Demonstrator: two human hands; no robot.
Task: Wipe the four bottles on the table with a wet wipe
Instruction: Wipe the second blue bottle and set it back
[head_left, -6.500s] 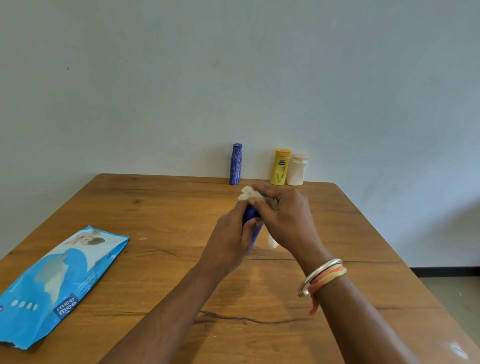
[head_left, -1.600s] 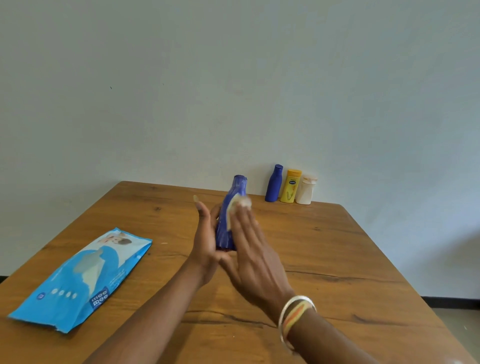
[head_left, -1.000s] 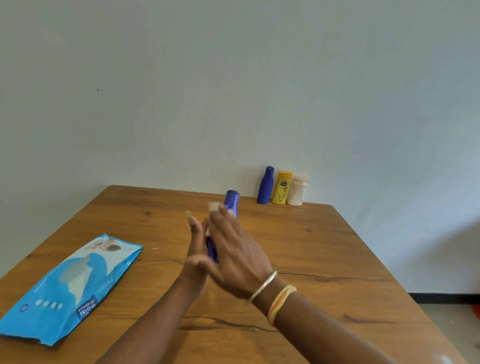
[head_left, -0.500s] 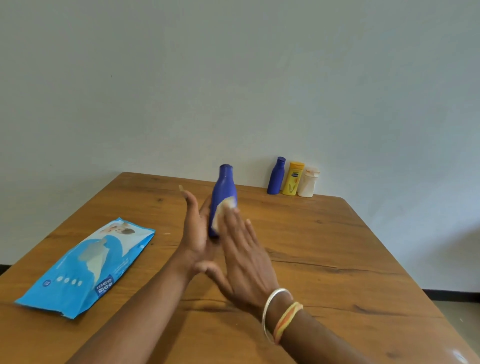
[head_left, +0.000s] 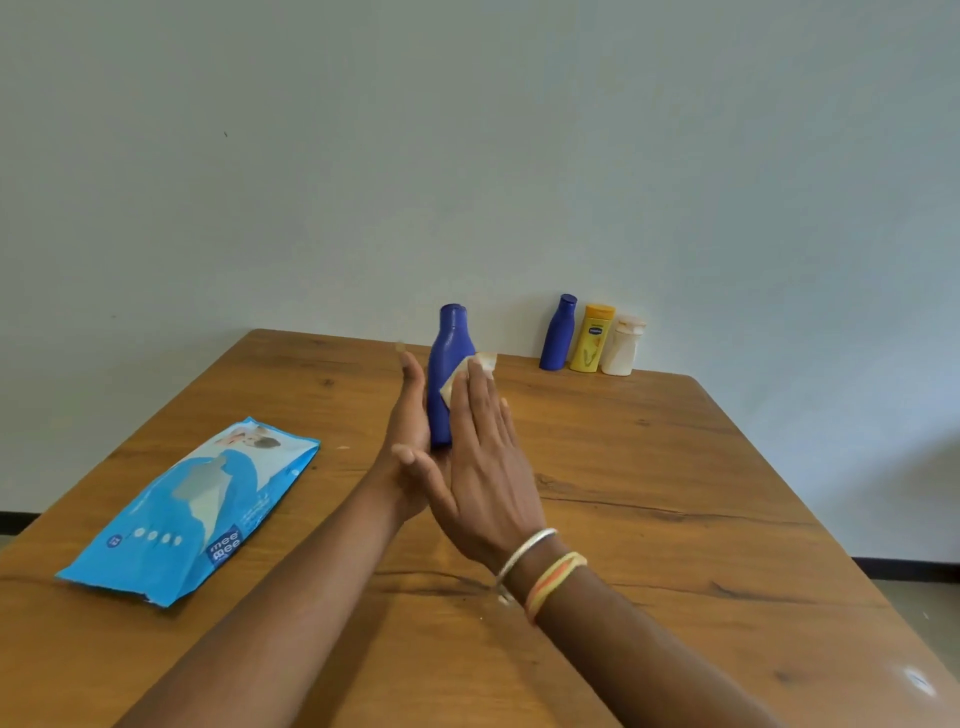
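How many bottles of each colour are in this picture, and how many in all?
Blue: 2, the near blue bottle and the far blue bottle
Yellow: 1, the yellow bottle
White: 1, the white bottle
Total: 4

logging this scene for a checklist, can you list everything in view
large bottle: 1, dark blue, upright between both hands, mid table
small bottle: 1, dark blue, back edge by the wall, left end of a row of three
yellow bottle: 1, yellow, middle of that row
white bottle: 1, white, right end of that row
wet wipe: 1, off-white, against the large bottle's right side
wipes pack: 1, light blue, flat on the table's left
table: 1, brown wood
wall: 1, pale
bangle: 1, silver, right wrist
left hand: fingers straight, along the large bottle's left side
right hand: fingers straight, pressing the wet wipe
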